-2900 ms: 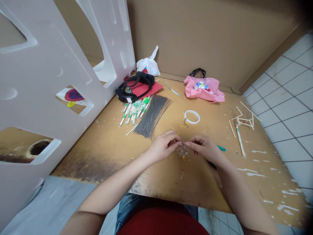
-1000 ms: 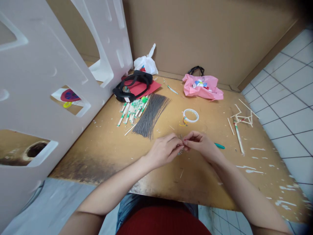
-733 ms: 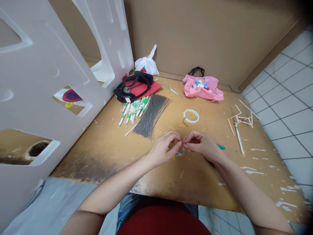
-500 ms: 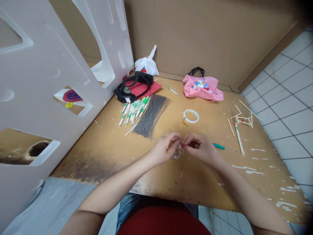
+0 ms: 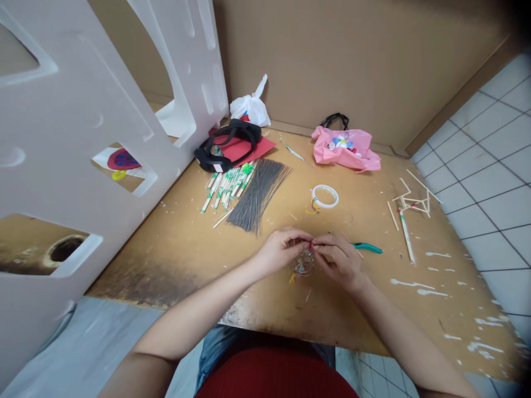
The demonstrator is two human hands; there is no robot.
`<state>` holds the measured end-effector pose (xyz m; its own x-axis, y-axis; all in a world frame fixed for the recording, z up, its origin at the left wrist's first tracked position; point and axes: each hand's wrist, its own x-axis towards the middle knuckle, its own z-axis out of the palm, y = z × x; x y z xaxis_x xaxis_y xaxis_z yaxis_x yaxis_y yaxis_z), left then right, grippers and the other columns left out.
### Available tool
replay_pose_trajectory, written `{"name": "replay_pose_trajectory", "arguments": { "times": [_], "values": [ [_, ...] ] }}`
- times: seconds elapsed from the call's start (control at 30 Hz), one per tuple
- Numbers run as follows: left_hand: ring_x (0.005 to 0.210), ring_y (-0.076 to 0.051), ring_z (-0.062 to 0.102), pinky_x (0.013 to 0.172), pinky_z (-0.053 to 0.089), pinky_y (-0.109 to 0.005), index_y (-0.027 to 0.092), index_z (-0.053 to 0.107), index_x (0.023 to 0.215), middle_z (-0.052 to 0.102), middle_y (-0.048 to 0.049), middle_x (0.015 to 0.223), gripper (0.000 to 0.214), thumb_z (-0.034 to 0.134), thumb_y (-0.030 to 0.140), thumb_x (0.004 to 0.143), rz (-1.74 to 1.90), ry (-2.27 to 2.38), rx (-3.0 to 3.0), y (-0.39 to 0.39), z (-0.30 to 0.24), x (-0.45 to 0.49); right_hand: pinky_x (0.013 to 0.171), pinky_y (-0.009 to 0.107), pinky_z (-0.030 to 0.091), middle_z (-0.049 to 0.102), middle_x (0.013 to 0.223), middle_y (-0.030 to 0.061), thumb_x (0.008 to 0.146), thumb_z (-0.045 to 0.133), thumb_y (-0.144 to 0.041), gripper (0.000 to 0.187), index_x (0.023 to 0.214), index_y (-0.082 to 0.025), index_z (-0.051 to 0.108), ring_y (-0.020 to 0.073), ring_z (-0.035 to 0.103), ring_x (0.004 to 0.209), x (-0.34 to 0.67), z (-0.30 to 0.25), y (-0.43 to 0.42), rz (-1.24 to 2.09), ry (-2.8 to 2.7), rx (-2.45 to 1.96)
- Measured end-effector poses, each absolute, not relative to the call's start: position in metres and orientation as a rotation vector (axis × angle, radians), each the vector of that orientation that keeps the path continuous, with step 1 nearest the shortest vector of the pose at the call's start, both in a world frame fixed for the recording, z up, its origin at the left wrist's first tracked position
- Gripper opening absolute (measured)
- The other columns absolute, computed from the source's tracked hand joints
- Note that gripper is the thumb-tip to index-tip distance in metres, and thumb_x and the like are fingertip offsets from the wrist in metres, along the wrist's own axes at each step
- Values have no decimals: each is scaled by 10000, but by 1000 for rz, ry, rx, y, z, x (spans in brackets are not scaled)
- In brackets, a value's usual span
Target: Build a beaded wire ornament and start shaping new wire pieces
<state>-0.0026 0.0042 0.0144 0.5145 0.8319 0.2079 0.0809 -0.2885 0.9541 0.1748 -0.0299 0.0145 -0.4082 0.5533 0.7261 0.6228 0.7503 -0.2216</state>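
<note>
My left hand (image 5: 281,251) and my right hand (image 5: 337,257) meet over the middle of the brown table (image 5: 174,249), fingertips pinched together. Between them hangs a small clear tangled piece with coloured wire bits (image 5: 302,265); both hands pinch its top. Just right of my right hand, a teal-handled pair of pliers (image 5: 365,248) lies on the table. A bundle of thin grey wires (image 5: 257,194) lies beyond my left hand.
A tape roll (image 5: 325,196) lies past my hands. Wrapped chopsticks (image 5: 227,185), a black strap (image 5: 226,146) on red paper, a white bag (image 5: 251,109) and a pink bag (image 5: 346,149) sit farther back. A stick frame (image 5: 409,207) is at right. White foam panels (image 5: 78,138) stand at left.
Both hands have drifted slightly nearer me while staying pinched on the small piece. My right hand shifted left, uncovering the teal pliers.
</note>
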Motion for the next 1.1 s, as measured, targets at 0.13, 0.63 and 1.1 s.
{"name": "replay_pose_trajectory", "arguments": {
  "times": [0.13,0.63,1.1],
  "values": [
    [693,-117,580,657,447,-224,154,671,841,660,-32,756,124,558,168,792,945,828,1851,5,12,-3,629,300,512,672,844,44,743,598,-36,243,880,-233,554,146,623,709,175,8,-29,-107,-2064,-864],
    [769,-125,578,724,465,-262,162,608,770,618,-37,797,105,534,92,746,1216,763,2047,8,16,-6,631,317,507,637,712,21,700,663,-180,112,648,-216,570,146,605,667,174,12,-41,771,-1350,-1148],
    [771,-139,569,715,446,-268,169,581,854,634,-40,811,117,481,131,807,1102,803,2284,4,16,-7,580,276,521,672,643,1,704,692,-313,155,782,-183,658,118,613,571,175,29,-33,1308,-1138,-1306]
  ]
}}
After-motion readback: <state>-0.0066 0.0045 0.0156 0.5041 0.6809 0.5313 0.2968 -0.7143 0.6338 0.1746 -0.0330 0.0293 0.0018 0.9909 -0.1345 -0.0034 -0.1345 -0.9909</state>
